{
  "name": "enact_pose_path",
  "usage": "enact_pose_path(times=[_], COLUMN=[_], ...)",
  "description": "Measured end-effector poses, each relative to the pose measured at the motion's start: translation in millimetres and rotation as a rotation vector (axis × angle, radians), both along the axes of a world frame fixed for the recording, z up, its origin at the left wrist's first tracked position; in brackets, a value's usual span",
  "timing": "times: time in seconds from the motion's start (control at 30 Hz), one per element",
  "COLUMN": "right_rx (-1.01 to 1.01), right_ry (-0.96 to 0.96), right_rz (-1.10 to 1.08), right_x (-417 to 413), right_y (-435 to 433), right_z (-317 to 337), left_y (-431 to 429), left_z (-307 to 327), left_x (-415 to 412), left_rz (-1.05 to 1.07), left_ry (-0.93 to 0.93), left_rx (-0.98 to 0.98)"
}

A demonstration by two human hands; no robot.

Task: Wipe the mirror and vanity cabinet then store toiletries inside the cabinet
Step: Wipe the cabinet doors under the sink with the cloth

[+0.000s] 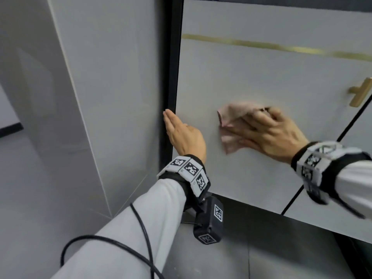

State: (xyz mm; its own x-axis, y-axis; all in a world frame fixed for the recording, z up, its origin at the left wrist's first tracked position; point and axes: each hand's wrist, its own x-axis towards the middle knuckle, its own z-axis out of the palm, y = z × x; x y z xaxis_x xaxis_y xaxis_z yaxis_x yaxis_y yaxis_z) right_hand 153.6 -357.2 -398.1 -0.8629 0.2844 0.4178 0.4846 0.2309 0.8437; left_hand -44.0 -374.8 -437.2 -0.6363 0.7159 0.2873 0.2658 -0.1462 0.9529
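Note:
The grey vanity cabinet door (261,73) fills the upper right, with a thin gold stripe across it and a gold handle (360,93) at its right edge. My right hand (267,131) presses a crumpled pink cloth (233,125) flat against the middle of the door; its fingers are spread over the cloth and slightly blurred. My left hand (181,133) rests with straight fingers against the door's left edge, beside the black frame (169,77). No mirror or toiletries are in view.
A grey tiled wall (100,77) stands left of the cabinet, and a dark floor (261,248) runs below it. A second door (342,208) adjoins on the right across a dark gap. A black cable (104,241) loops over my left sleeve.

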Motion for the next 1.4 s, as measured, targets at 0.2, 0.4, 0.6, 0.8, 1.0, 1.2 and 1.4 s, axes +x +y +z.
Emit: enact_pose_path(times=[0.2,0.4,0.6,0.8,1.0,1.2,1.4], right_rx=[0.053,-0.129,-0.152,-0.263,-0.279,-0.526,-0.318], right_ry=[0.299,-0.092,0.244,-0.169,0.07,-0.301,0.044], right_rz=[-0.027,-0.05,0.007,-0.017,-0.007,-0.02,-0.051], right_x=[-84,-95,-135,-120,-121,-110,-133], right_y=[24,10,30,9,25,13,19], right_z=[35,2,8,-31,-23,-42,-60], left_y=[-5,-12,-17,-26,-27,-24,-18], left_z=[-1,-3,-13,-24,-32,-48,-65], left_x=[-7,-17,-19,-21,-18,-28,-35], left_rz=[-0.039,-0.076,-0.083,-0.094,-0.128,-0.197,-0.184], left_ry=[-0.074,-0.187,-0.242,-0.358,-0.301,-0.393,-0.411], left_rx=[0.07,0.08,0.077,-0.016,-0.064,-0.135,-0.164])
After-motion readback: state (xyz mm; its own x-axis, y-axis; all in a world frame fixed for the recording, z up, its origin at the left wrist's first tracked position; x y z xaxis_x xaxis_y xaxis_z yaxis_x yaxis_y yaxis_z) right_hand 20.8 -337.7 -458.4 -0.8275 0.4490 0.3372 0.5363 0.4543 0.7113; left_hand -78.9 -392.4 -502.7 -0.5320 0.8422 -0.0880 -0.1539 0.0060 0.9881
